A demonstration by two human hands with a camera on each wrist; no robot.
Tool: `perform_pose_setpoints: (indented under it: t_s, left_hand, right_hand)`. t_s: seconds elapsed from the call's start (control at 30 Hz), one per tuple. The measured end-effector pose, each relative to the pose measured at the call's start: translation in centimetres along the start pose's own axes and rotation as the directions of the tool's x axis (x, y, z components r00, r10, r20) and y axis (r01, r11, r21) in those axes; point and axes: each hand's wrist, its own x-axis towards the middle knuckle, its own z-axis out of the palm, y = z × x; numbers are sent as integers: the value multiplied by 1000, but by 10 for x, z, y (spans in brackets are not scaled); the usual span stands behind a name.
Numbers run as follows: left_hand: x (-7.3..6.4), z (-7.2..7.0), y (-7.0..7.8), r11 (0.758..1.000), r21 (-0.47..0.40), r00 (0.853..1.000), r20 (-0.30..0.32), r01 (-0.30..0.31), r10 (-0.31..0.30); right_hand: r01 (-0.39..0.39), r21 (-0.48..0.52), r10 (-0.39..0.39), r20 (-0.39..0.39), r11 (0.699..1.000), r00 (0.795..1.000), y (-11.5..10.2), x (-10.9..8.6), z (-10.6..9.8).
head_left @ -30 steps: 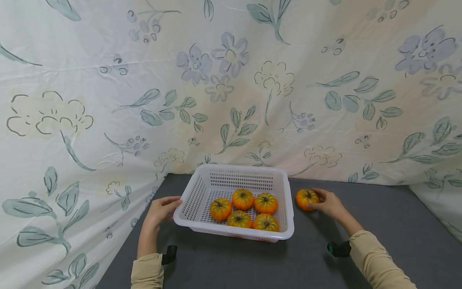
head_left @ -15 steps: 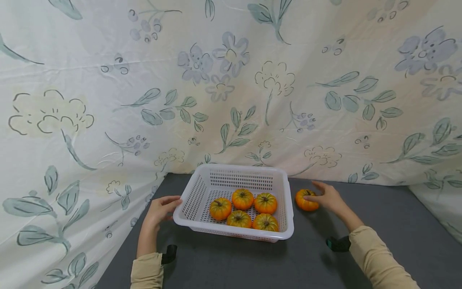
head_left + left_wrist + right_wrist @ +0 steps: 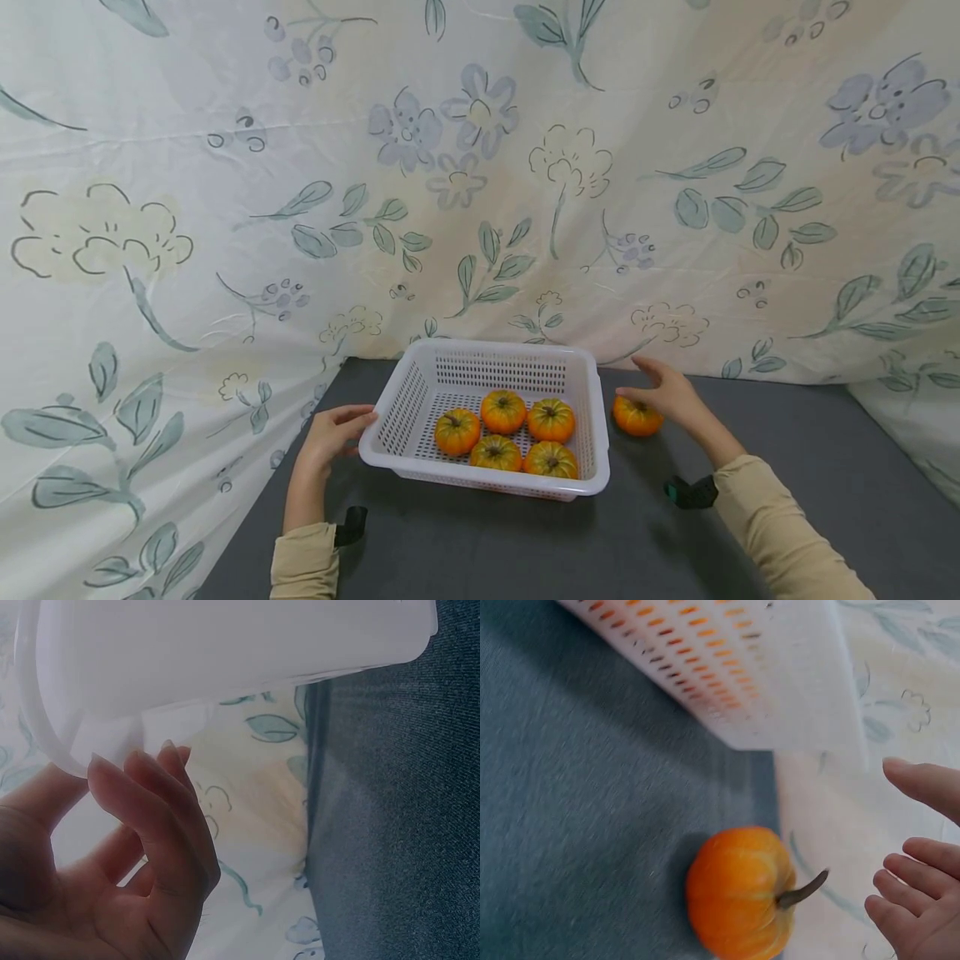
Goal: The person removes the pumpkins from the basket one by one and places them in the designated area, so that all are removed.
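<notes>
A white plastic basket (image 3: 480, 482) with slotted walls holds several small orange-and-green pumpkins (image 3: 503, 412). At its left end my left hand (image 3: 328, 440) grips the rim, thumb on one side and fingers curled at the other, as the left wrist view shows up close. Just beyond the basket's right end, a single orange pumpkin (image 3: 637, 420) with a brown stem (image 3: 802, 891) sits on the table. Over it hovers my right hand (image 3: 672, 397), fingers spread and holding nothing. In the right wrist view a gap shows between the fingers (image 3: 911, 881) and that pumpkin.
The dark grey table (image 3: 810, 492) extends in front of the basket and to the right. Behind and at the left hangs a pale floral cloth (image 3: 480, 183), close to the basket's back edge. Black straps (image 3: 690, 493) sit at the wrists.
My right hand has let go of the lone pumpkin and risen up and slightly left, its fingers spreading. The pumpkin stays on the table. Left hand and basket have not moved.
</notes>
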Motion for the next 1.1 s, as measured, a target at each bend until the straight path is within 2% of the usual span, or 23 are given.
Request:
perform_pose_setpoints:
  t_s: [0.37, 0.83, 1.1]
  left_hand:
    - [2, 0, -1, 1000, 12, 1000, 0, 8, -8]
    - [1, 1, 0, 1000, 3, 1000, 8, 7, -7]
    - [1, 1, -1, 1000, -1, 1000, 12, 4, -4]
  right_hand:
    - [49, 24, -49, -2, 999, 999, -34, 1, 3]
    - [110, 69, -110, 8, 992, 994, -53, 8, 12]
    - [112, 104, -115, 22, 988, 993, -63, 12, 20]
